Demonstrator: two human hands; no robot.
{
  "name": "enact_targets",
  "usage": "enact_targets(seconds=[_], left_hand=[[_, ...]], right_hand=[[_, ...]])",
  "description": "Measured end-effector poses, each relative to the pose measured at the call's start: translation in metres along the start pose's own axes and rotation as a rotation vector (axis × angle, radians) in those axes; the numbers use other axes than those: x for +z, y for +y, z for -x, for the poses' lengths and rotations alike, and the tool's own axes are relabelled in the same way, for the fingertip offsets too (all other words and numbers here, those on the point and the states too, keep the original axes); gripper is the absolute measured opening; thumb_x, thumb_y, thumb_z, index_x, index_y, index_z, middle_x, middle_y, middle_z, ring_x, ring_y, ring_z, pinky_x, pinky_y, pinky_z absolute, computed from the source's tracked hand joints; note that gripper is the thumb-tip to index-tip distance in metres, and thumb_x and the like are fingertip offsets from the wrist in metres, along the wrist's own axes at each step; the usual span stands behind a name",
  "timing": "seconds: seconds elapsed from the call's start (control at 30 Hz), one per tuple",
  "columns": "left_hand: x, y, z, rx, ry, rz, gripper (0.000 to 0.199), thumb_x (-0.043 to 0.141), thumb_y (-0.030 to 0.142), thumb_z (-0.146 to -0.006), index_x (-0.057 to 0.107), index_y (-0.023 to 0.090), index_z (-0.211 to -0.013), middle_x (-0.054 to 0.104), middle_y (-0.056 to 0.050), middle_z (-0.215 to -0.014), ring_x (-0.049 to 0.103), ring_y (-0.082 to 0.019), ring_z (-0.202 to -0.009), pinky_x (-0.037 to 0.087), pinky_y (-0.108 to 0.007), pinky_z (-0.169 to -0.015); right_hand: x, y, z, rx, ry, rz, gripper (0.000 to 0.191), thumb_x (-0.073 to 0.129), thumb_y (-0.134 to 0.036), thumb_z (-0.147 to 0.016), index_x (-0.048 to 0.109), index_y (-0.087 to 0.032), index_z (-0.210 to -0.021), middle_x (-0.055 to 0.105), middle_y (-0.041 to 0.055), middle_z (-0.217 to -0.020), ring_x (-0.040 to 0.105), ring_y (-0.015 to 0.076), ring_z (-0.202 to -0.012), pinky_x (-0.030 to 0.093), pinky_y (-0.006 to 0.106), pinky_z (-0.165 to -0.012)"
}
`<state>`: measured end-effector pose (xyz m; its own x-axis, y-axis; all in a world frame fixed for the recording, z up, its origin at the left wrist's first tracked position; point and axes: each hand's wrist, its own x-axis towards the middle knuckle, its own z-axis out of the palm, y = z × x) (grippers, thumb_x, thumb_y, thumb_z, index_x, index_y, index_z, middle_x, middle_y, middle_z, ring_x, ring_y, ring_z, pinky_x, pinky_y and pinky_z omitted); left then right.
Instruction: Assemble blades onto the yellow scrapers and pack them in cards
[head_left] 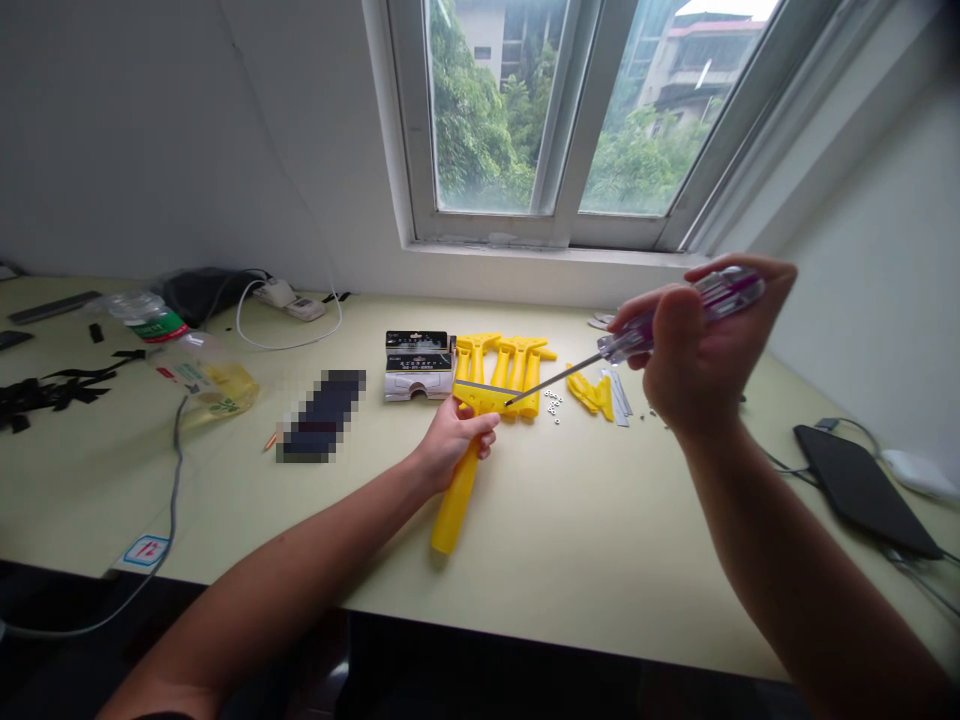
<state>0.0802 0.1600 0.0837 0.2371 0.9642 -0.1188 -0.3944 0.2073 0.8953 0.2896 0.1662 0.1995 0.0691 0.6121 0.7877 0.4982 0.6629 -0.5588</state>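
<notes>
Yellow liquid in bottle, scraper in hand

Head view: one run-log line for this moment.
left hand: grips yellow scraper | right hand: holds screwdriver, tip at yellow scraper | nearby: small loose parts

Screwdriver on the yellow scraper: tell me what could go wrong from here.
The screwdriver tip could slip off the yellow scraper's head and jab the left hand, which grips just below it.
The scraper is held only by that hand, so a hard push from the right hand might twist it.
The small pale parts lie loose nearby and could be knocked away.
</notes>
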Motion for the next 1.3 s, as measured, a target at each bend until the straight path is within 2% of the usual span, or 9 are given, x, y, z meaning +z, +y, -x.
enact_targets(seconds=[0.17, 0.4, 0.57, 0.7, 0.83, 0.97, 1.07, 1.2, 1.3], left_hand=[[-0.003, -0.002, -0.003, 0.007, 0.049, -0.006, 0.044, 0.081, 0.021, -0.063, 0.047, 0.018, -0.092, 0.054, 0.004, -0.074, 0.048, -0.005, -0.049, 0.035, -0.018, -0.041], [0.001, 0.007, -0.003, 0.124, 0.175, -0.059, 0.040, 0.079, 0.021, -0.063, 0.048, 0.017, -0.089, 0.053, 0.004, -0.067, 0.046, -0.005, -0.045, 0.035, -0.020, -0.039], [0.002, 0.009, -0.004, 0.207, 0.261, -0.094, 0.038, 0.077, 0.020, -0.064, 0.047, 0.018, -0.088, 0.054, 0.005, -0.068, 0.047, -0.006, -0.044, 0.035, -0.020, -0.038], [0.002, 0.007, -0.005, 0.208, 0.298, -0.092, 0.038, 0.075, 0.019, -0.064, 0.045, 0.019, -0.087, 0.054, 0.005, -0.071, 0.047, -0.005, -0.043, 0.035, -0.020, -0.037], [0.002, 0.007, -0.005, 0.234, 0.310, -0.064, 0.041, 0.077, 0.019, -0.064, 0.044, 0.019, -0.087, 0.054, 0.005, -0.072, 0.049, -0.006, -0.043, 0.035, -0.021, -0.038], [0.001, 0.009, -0.007, 0.245, 0.331, -0.059, 0.040, 0.077, 0.019, -0.063, 0.044, 0.019, -0.086, 0.053, 0.005, -0.071, 0.048, -0.005, -0.043, 0.036, -0.021, -0.038], [0.001, 0.010, -0.007, 0.268, 0.339, -0.063, 0.039, 0.077, 0.019, -0.064, 0.045, 0.019, -0.087, 0.052, 0.006, -0.070, 0.048, -0.005, -0.043, 0.036, -0.021, -0.038], [0.001, 0.010, -0.007, 0.266, 0.348, -0.063, 0.039, 0.076, 0.018, -0.064, 0.044, 0.019, -0.087, 0.052, 0.006, -0.070, 0.049, -0.006, -0.044, 0.036, -0.020, -0.038], [0.001, 0.010, -0.007, 0.288, 0.327, -0.059, 0.038, 0.076, 0.020, -0.065, 0.045, 0.019, -0.088, 0.052, 0.006, -0.069, 0.049, -0.006, -0.043, 0.036, -0.020, -0.038]], right_hand=[[-0.013, -0.016, -0.002, -0.190, -0.250, -0.151, 0.043, 0.071, -0.035, -0.080, 0.048, -0.034, -0.116, 0.068, -0.0020, -0.088, 0.068, 0.0190, -0.072, 0.056, 0.034, -0.057], [-0.041, -0.036, -0.007, -0.223, -0.365, 0.346, 0.045, 0.061, -0.034, -0.085, 0.051, -0.029, -0.128, 0.068, 0.0030, -0.113, 0.069, 0.0207, -0.079, 0.055, 0.034, -0.062], [-0.049, -0.024, -0.012, -0.198, -0.191, 0.630, 0.032, 0.062, -0.051, -0.082, 0.064, -0.023, -0.098, 0.065, 0.0023, -0.066, 0.062, 0.0209, -0.055, 0.048, 0.035, -0.054], [-0.047, -0.013, -0.016, -0.175, -0.440, 0.362, 0.051, 0.056, -0.042, -0.088, 0.044, -0.026, -0.135, 0.067, 0.0067, -0.103, 0.065, 0.0205, -0.068, 0.051, 0.036, -0.060], [-0.044, -0.010, -0.017, -0.157, -0.264, 0.420, 0.033, 0.055, -0.038, -0.090, 0.056, -0.026, -0.120, 0.068, 0.0025, -0.084, 0.064, 0.0209, -0.067, 0.051, 0.036, -0.063], [-0.043, -0.012, -0.016, -0.135, -0.426, 0.335, 0.043, 0.056, -0.040, -0.088, 0.050, -0.027, -0.128, 0.067, 0.0044, -0.098, 0.066, 0.0218, -0.074, 0.052, 0.037, -0.066], [-0.042, -0.015, -0.014, -0.130, -0.299, 0.421, 0.035, 0.056, -0.044, -0.088, 0.055, -0.026, -0.119, 0.067, 0.0028, -0.089, 0.065, 0.0209, -0.068, 0.051, 0.036, -0.060], [-0.040, -0.022, -0.009, -0.168, -0.442, 0.319, 0.042, 0.056, -0.043, -0.088, 0.048, -0.031, -0.128, 0.067, 0.0036, -0.106, 0.067, 0.0221, -0.078, 0.053, 0.037, -0.063], [-0.040, -0.027, -0.007, -0.155, -0.323, 0.370, 0.033, 0.059, -0.042, -0.088, 0.055, -0.033, -0.120, 0.068, 0.0018, -0.093, 0.067, 0.0227, -0.075, 0.053, 0.037, -0.063]])
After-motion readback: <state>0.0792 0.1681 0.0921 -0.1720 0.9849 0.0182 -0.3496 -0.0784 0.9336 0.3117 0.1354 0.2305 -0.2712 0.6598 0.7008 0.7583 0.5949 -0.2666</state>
